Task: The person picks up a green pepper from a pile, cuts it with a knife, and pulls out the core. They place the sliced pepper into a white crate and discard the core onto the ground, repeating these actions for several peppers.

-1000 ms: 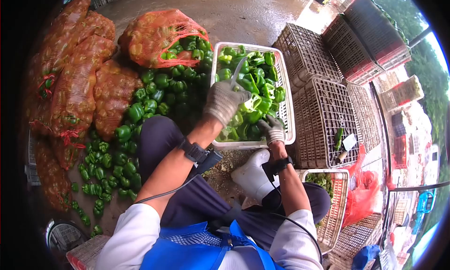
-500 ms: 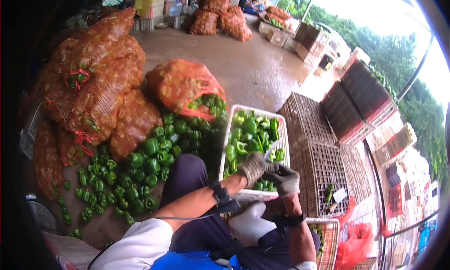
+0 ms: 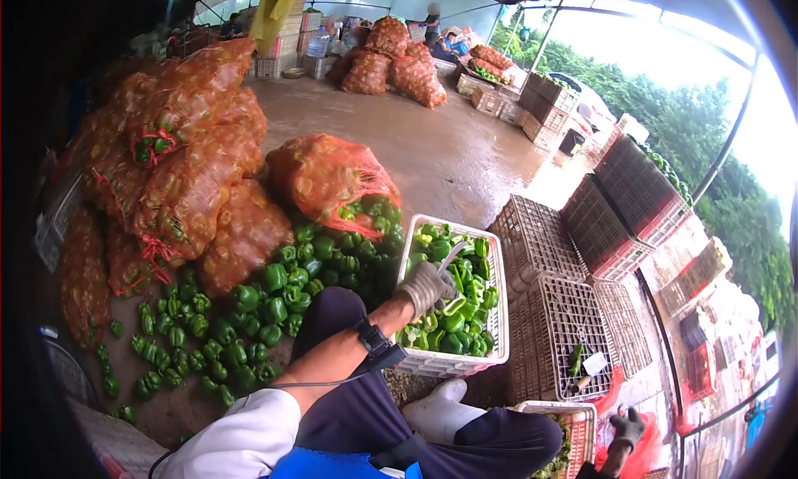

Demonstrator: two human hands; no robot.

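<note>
My gloved left hand (image 3: 428, 288) is closed around a small knife (image 3: 453, 253), its pale blade pointing up and away; the handle is hidden in the fist. It hovers over the near left part of a white crate (image 3: 453, 364) filled with green bell peppers (image 3: 467, 317). Off at the lower right, my gloved right hand (image 3: 626, 429) has its fingers apart and nothing visible in it. Red netting (image 3: 644, 447) lies beside that hand, and a lower crate (image 3: 582, 418) holding green pieces stands to its left.
Loose bell peppers (image 3: 241, 313) cover the floor at left, below stacked red mesh sacks (image 3: 195, 171). An opened sack (image 3: 320, 176) spills peppers. Plastic crates (image 3: 540, 238) stand at right, one with a white-bladed tool (image 3: 593, 364) on top. People (image 3: 432, 24) are far back.
My right hand has left the pepper crate and swung out to the lower right. My left hand has shifted slightly left, still with the knife. The view has tilted up.
</note>
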